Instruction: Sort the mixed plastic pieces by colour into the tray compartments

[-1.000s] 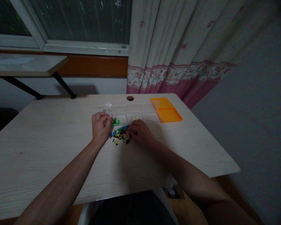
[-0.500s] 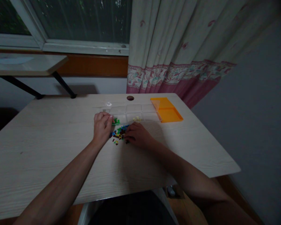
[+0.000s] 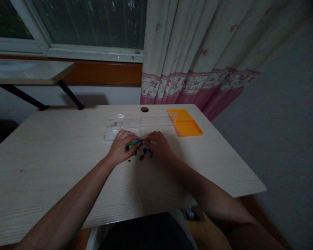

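At the small coloured pieces (image 3: 146,150), left hand (image 3: 121,147) and right hand (image 3: 160,147) close together, each grip unclear.

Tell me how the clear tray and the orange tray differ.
The clear tray is colourless and see-through, while the orange tray is bright orange.
The clear tray is longer from side to side than the orange tray.
The clear tray is split into many compartments; the orange tray shows just one line across it.
Both lie on the desk.
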### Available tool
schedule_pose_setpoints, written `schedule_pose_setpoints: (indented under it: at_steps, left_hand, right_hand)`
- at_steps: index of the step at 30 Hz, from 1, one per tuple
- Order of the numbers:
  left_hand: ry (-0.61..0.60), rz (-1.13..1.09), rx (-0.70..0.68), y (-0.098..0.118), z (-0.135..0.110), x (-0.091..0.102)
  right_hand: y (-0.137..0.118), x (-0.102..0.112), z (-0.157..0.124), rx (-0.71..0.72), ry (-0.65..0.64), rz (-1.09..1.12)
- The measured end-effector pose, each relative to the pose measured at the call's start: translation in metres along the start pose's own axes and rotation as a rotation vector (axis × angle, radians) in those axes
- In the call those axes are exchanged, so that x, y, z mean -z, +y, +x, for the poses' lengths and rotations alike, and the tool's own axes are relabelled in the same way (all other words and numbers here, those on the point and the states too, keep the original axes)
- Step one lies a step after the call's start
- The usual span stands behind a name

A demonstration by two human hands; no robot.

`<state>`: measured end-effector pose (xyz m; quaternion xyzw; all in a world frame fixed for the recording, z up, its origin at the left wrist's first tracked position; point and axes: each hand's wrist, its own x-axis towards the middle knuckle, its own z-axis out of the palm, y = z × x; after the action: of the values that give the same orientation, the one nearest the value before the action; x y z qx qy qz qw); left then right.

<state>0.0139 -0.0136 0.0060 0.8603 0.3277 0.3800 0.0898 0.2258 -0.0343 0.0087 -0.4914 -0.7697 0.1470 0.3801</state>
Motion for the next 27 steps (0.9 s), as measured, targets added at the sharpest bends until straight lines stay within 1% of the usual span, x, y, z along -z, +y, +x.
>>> schedule_pose_setpoints:
  at_steps: [2,5,13,17,23,25,27]
  left_hand:
    - [-0.024,0.004,-0.005,0.0,-0.0004,-0.0011]
    - [-0.017,-0.002,-0.01,-0.0021,-0.0009,-0.0029]
    - [-0.009,0.01,-0.045,-0.0021,-0.0009,-0.002]
    - [-0.034,0.02,-0.043,0.0001,0.0,-0.0001]
    - [-0.083,0.019,0.006,0.0003,-0.0005,0.0009]
    - [-0.069,0.02,0.014,0.001,-0.0005,0.0011]
    - [-0.012,0.028,0.034,0.0012,-0.0001,0.0012]
  right_hand:
    - [-0.0003,0.0004,0.0004,-0.056,0.008,0.065]
    - [-0.002,0.0003,0.0004,-0.1,-0.015,0.141]
    - [-0.0064,0.0007,0.0001,-0.115,-0.074,0.215]
    - [-0.0085,0.002,0.0001,-0.088,-0.077,0.198]
    - [-0.0069,-0.0009,-0.001,-0.055,-0.07,0.134]
    - [-0.0054,-0.0023,-0.0013,-0.029,-0.058,0.097]
    - [-0.004,-0.0031,-0.0014,-0.001,-0.04,0.054]
